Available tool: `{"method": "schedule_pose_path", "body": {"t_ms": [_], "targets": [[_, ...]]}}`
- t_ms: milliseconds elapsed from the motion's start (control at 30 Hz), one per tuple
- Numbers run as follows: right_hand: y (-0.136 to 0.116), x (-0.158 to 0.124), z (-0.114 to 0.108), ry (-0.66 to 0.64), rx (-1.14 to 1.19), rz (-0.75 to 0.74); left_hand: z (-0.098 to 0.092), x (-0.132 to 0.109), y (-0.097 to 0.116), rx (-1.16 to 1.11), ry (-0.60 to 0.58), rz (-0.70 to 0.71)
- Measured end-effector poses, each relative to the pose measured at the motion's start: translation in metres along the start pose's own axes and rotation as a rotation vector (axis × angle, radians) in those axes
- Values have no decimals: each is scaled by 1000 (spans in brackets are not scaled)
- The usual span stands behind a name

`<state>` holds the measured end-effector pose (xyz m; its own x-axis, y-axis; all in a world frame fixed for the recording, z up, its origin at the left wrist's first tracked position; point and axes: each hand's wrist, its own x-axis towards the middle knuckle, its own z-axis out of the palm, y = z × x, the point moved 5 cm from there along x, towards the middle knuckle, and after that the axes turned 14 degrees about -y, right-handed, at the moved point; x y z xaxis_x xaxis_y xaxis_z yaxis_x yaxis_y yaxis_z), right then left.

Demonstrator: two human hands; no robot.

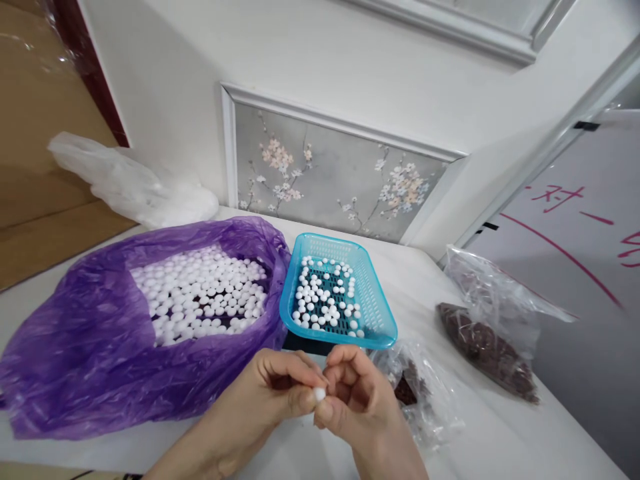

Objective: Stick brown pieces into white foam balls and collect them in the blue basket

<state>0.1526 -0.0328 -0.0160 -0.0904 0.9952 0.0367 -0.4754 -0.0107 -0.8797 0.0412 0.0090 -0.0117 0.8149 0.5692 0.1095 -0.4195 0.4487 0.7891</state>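
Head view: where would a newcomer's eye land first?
Probably the purple bag at left, open on a mass of white balls. Next, the turquoise basket beside it, holding fewer. Then, in front of the basket, the left hand and right hand meeting at one small white ball.

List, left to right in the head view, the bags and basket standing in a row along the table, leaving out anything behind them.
Purple bag of white balls, blue basket with more white balls, crumpled clear bag, clear bag with brown contents.
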Motion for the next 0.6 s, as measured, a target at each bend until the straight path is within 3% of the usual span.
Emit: {"method": "schedule_pose_path", "body": {"t_ms": [133, 233, 433, 600], "targets": [[-7, -1, 6, -34, 51, -61, 6, -1, -4, -160, 106, 8], [-11, -3, 9, -46, 89, -71, 10, 0, -4, -187, 100, 3], [-10, -5, 6, -56, 110, -122, 17, 0, 2, -127, 47, 4], [-10, -6, 4, -45, 78, -156, 14, -1, 15, 40, 139, 87]]}}
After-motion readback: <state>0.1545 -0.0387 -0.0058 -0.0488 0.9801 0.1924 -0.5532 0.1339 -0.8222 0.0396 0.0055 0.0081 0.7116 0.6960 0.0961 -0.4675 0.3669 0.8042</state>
